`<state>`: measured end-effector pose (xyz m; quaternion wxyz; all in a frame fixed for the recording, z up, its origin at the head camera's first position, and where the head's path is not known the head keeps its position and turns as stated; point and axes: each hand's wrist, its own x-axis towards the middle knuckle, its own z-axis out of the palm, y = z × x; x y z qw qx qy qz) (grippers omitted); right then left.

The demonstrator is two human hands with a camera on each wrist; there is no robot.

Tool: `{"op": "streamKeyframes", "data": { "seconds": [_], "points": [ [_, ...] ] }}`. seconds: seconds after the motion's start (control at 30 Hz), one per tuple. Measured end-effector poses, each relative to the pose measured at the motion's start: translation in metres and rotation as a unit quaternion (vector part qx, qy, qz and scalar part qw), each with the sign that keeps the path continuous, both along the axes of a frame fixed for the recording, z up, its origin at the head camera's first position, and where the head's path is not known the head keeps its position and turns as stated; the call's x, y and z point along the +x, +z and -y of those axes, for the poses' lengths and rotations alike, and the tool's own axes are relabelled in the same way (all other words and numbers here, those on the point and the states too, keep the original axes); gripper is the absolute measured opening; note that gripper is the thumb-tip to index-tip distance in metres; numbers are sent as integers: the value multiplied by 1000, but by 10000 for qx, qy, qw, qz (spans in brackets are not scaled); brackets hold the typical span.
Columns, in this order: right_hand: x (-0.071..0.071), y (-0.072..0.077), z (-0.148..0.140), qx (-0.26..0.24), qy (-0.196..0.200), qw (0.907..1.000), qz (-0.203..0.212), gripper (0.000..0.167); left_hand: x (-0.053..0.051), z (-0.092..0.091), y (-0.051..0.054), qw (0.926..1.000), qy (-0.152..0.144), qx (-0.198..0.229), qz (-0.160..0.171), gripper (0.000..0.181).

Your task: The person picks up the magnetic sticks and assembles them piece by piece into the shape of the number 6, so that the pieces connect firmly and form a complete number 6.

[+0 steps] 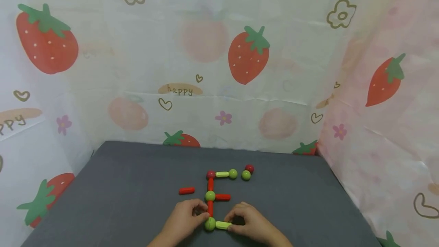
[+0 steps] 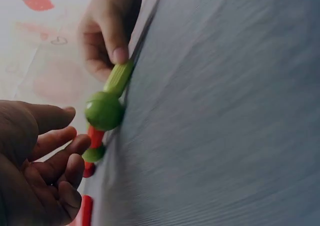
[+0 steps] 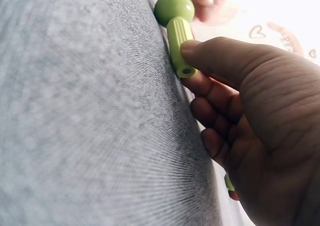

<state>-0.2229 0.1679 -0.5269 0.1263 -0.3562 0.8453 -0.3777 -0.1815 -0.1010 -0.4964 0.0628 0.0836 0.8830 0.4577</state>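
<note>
Magnetic-style rods and balls are joined in a figure on the grey cloth in the head view. At its near end, a light green rod (image 1: 223, 225) meets a green ball (image 1: 210, 223). My right hand (image 1: 253, 222) pinches that rod between thumb and fingers; its free end shows in the right wrist view. My left hand (image 1: 185, 216) is beside the ball, its fingers loosely bent; a gap to the ball (image 2: 104, 111) shows in the left wrist view. Red rods run away from this ball through another green ball (image 1: 210, 196) to a red ball (image 1: 210, 175).
A red rod (image 1: 223, 197) points right from the middle ball. Another light green rod (image 1: 222, 174) joins the far red ball to a green ball (image 1: 233, 174). Apart lie a red rod (image 1: 186, 190), a green ball (image 1: 246, 175) and a dark red ball (image 1: 249, 169). Strawberry-print curtains (image 1: 302, 71) stand behind.
</note>
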Motion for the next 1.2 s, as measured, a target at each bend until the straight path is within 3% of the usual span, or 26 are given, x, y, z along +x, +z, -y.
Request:
{"op": "streamKeyframes", "data": {
  "seconds": [0.23, 0.47, 0.6, 0.7, 0.87, 1.2],
  "points": [
    [-2, 0, 0, 98, -62, 9999, 36, 14, -32, -5, 17, 9960, -327, -580, -596, 14],
    [-3, 0, 0, 20, 24, 10000, -14, 15, -63, -13, 16, 9854, -658, -984, -1223, 24],
    [-4, -1, 0, -36, 60, 10000, 5, 16, -75, -16, 11, 9836, -708, -1192, -1154, 26],
    [-4, -1, -1, -14, 57, 10000, -3, 16, -81, -19, 6, 9822, -738, -1362, -1064, 27],
    [-3, 0, -1, 5, 76, 10000, 32, 16, -85, -22, -1, 9763, -844, -1580, -1214, 27],
    [0, 1, -3, -30, 46, 9999, 142, 17, -84, -29, -8, 9717, -972, -1802, -1180, 20]
  ]
}}
